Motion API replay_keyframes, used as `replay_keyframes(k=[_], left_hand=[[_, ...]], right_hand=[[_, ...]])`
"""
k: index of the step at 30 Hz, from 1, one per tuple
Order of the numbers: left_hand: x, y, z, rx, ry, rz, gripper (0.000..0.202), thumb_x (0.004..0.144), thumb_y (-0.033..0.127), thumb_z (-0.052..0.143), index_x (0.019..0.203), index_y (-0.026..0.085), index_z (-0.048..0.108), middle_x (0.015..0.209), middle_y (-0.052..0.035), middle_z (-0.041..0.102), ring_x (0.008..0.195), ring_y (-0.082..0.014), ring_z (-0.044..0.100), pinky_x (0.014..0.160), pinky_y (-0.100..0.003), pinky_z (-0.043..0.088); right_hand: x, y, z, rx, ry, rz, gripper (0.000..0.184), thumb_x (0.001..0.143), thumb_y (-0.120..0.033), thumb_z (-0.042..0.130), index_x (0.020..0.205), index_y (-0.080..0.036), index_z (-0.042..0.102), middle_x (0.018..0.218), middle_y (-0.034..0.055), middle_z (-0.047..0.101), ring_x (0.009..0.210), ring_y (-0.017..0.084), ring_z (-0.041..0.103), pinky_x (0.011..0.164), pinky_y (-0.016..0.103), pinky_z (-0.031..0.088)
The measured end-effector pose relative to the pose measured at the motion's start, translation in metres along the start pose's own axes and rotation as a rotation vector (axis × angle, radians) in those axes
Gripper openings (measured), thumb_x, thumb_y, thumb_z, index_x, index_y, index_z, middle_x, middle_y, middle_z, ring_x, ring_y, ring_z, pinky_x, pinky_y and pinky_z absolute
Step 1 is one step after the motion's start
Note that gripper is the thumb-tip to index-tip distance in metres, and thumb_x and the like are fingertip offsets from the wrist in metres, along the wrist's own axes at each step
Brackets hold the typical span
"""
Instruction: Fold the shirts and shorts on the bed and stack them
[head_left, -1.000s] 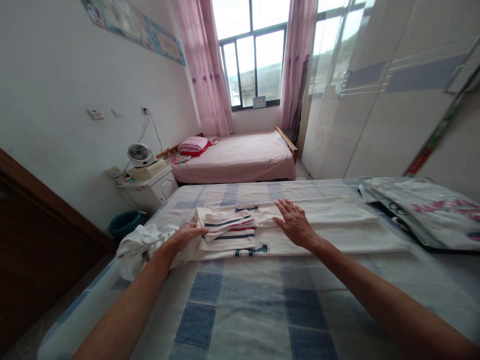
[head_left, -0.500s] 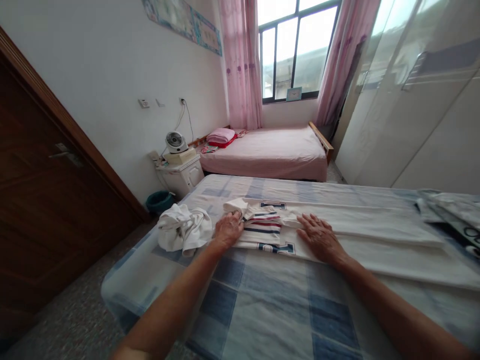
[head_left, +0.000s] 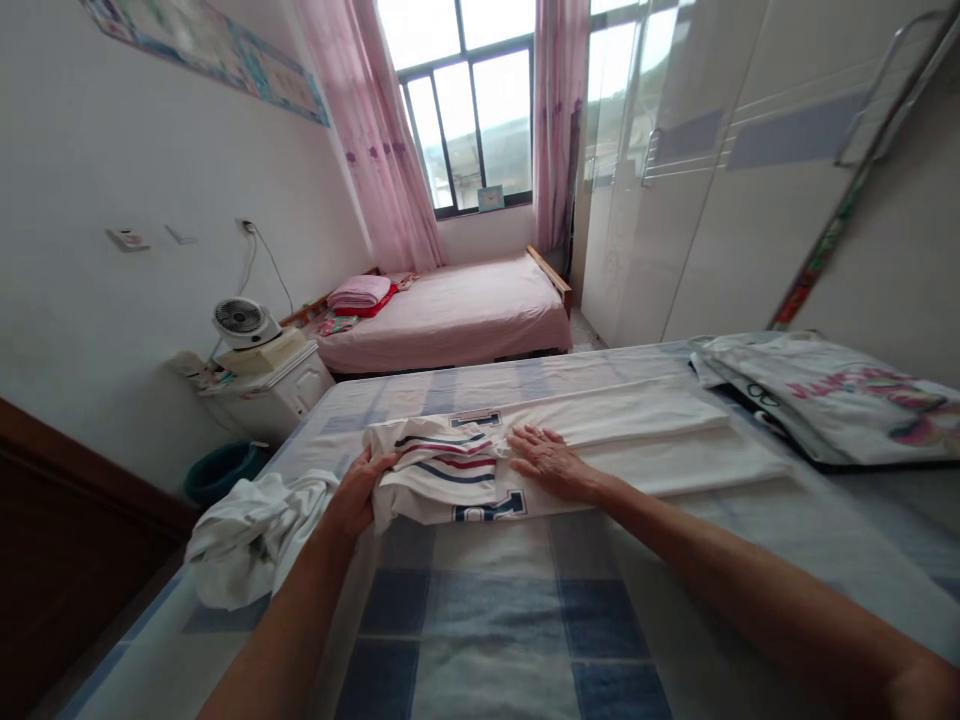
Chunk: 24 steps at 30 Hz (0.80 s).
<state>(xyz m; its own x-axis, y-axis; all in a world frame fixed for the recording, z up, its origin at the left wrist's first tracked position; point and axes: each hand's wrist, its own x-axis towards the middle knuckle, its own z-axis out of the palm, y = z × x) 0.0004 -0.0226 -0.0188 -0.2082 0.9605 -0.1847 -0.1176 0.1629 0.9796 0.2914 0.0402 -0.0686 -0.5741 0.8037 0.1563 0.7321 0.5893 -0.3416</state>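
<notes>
A long folded white shirt [head_left: 622, 425] lies across the bed, with navy lettering and a striped sleeve [head_left: 457, 465] folded inward near its left end. My left hand [head_left: 364, 485] grips that left end, thumb on top and the other fingers out of sight under the cloth; the end is slightly raised. Flat on the shirt, just right of the stripes, rests my right hand [head_left: 551, 462], its fingers stretched out and pointing left. A crumpled white cloth [head_left: 251, 535] lies to the left of my left forearm.
The bed has a blue-and-white checked sheet [head_left: 487, 620]. Folded clothes [head_left: 832, 400], one with pink print, lie at its right. Beyond are a pink bed [head_left: 457, 305], a nightstand [head_left: 300, 385] with a fan [head_left: 244, 320], a teal bin [head_left: 221, 472] and a wardrobe [head_left: 675, 190].
The view has swung to the right. My left hand has moved to the shirt's left end, taken hold of its edge and lifted it slightly. My right hand still lies flat on the cloth.
</notes>
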Motion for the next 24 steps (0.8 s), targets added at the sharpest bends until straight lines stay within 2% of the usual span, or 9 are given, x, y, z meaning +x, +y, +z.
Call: replay_keyframes(k=[3, 6, 9, 12, 15, 17, 20, 22, 24], left_hand=[[-0.003, 0.023, 0.025, -0.054, -0.030, 0.080, 0.056, 0.061, 0.024, 0.071, 0.114, 0.019, 0.055, 0.089, -0.0027, 0.069, 0.071, -0.0168, 0.066, 0.060, -0.024, 0.053], [-0.001, 0.052, 0.066, 0.007, -0.121, 0.189, 0.056, 0.060, 0.024, 0.072, 0.113, 0.018, 0.056, 0.083, -0.0007, 0.068, 0.066, -0.0145, 0.063, 0.057, -0.022, 0.050], [0.006, 0.076, 0.128, 0.052, -0.291, 0.249, 0.053, 0.060, 0.021, 0.071, 0.111, 0.016, 0.057, 0.074, 0.0015, 0.065, 0.058, -0.0115, 0.058, 0.053, -0.021, 0.047], [0.016, 0.088, 0.205, 0.102, -0.486, 0.321, 0.053, 0.062, 0.021, 0.068, 0.114, 0.015, 0.059, 0.070, 0.0019, 0.063, 0.054, -0.0099, 0.055, 0.050, -0.020, 0.043], [0.024, 0.081, 0.274, 0.198, -0.664, 0.404, 0.057, 0.070, 0.030, 0.066, 0.124, 0.016, 0.055, 0.082, -0.0021, 0.067, 0.060, -0.0114, 0.058, 0.055, -0.022, 0.046], [0.028, 0.065, 0.301, 0.366, -0.712, 0.465, 0.060, 0.075, 0.039, 0.063, 0.130, 0.016, 0.052, 0.100, -0.0071, 0.068, 0.076, -0.0165, 0.063, 0.067, -0.027, 0.050], [0.031, 0.028, 0.305, 0.695, -0.584, 0.663, 0.054, 0.081, 0.041, 0.058, 0.130, 0.017, 0.053, 0.124, -0.0114, 0.060, 0.110, -0.0238, 0.057, 0.094, -0.035, 0.045], [0.028, 0.002, 0.287, 0.874, -0.472, 0.756, 0.048, 0.086, 0.037, 0.052, 0.129, 0.017, 0.054, 0.133, -0.0120, 0.053, 0.125, -0.0239, 0.047, 0.106, -0.036, 0.036], [0.022, -0.022, 0.263, 1.016, -0.426, 0.760, 0.047, 0.088, 0.038, 0.049, 0.131, 0.017, 0.052, 0.139, -0.0127, 0.047, 0.130, -0.0247, 0.042, 0.109, -0.039, 0.033]], right_hand=[[-0.004, 0.021, -0.017, 0.234, 0.097, 0.072, 0.056, 0.094, -0.049, 0.024, 0.139, -0.021, 0.044, 0.145, 0.0066, 0.042, 0.135, 0.017, 0.035, 0.111, 0.037, 0.028], [-0.020, 0.054, -0.041, 0.550, 0.200, 0.220, 0.058, 0.093, -0.051, 0.027, 0.139, -0.021, 0.044, 0.144, 0.0080, 0.042, 0.133, 0.020, 0.037, 0.110, 0.039, 0.030], [-0.044, 0.088, -0.063, 0.949, 0.248, 0.339, 0.057, 0.093, -0.050, 0.031, 0.140, -0.020, 0.040, 0.147, 0.0107, 0.038, 0.129, 0.021, 0.043, 0.105, 0.039, 0.037], [-0.067, 0.118, -0.083, 1.273, 0.293, 0.521, 0.057, 0.093, -0.051, 0.032, 0.137, -0.016, 0.042, 0.142, 0.0150, 0.044, 0.119, 0.020, 0.053, 0.100, 0.037, 0.043], [-0.088, 0.143, -0.096, 1.531, 0.357, 0.633, 0.053, 0.092, -0.052, 0.033, 0.126, -0.014, 0.049, 0.123, 0.0163, 0.061, 0.099, 0.019, 0.065, 0.091, 0.035, 0.050], [-0.101, 0.158, -0.101, 1.674, 0.370, 0.653, 0.051, 0.094, -0.051, 0.028, 0.117, -0.014, 0.054, 0.107, 0.0137, 0.068, 0.088, 0.019, 0.067, 0.086, 0.034, 0.053], [-0.115, 0.170, -0.104, 1.793, 0.384, 0.650, 0.055, 0.095, -0.052, 0.019, 0.107, -0.016, 0.060, 0.094, 0.0099, 0.071, 0.084, 0.019, 0.068, 0.083, 0.033, 0.053], [-0.119, 0.172, -0.105, 1.808, 0.387, 0.642, 0.050, 0.094, -0.050, 0.024, 0.105, -0.017, 0.061, 0.090, 0.0079, 0.072, 0.082, 0.019, 0.069, 0.082, 0.034, 0.053], [-0.119, 0.172, -0.107, 1.772, 0.338, 0.628, 0.037, 0.092, -0.041, 0.037, 0.105, -0.016, 0.061, 0.086, 0.0062, 0.073, 0.077, 0.018, 0.069, 0.080, 0.032, 0.053]])
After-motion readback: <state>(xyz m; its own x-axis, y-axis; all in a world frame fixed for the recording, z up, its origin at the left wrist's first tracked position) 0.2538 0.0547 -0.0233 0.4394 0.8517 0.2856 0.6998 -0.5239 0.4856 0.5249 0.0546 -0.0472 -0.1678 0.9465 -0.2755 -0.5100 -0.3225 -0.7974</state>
